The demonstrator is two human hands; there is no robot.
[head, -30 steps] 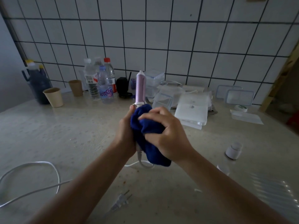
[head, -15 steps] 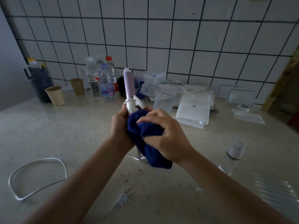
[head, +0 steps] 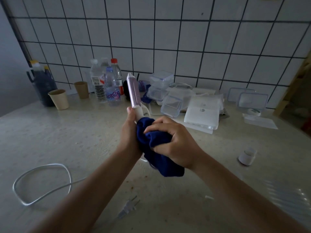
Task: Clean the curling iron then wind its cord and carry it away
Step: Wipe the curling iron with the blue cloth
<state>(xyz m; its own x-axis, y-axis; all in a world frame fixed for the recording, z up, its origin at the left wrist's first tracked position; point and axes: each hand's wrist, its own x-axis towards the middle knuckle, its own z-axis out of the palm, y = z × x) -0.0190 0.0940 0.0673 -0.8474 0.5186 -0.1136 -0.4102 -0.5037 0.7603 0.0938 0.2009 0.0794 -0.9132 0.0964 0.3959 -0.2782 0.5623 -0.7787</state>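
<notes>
Left hand (head: 130,132) closed round the white handle of the curling iron (head: 134,95), thumb up along its side. Right hand (head: 170,142) clenched on a dark blue cloth (head: 156,148), pressing it against the handle just beside the left hand. Pink barrel rising above both fists, tilted slightly left, tip up. Handle's lower part hidden under cloth and fingers. White cord (head: 42,182) looped on the countertop (head: 67,132) lower left, partly hidden behind the left forearm; plug (head: 128,206) lying flat between the forearms. Bottles (head: 107,83) and paper cups (head: 58,99) dim against the tiled wall.
</notes>
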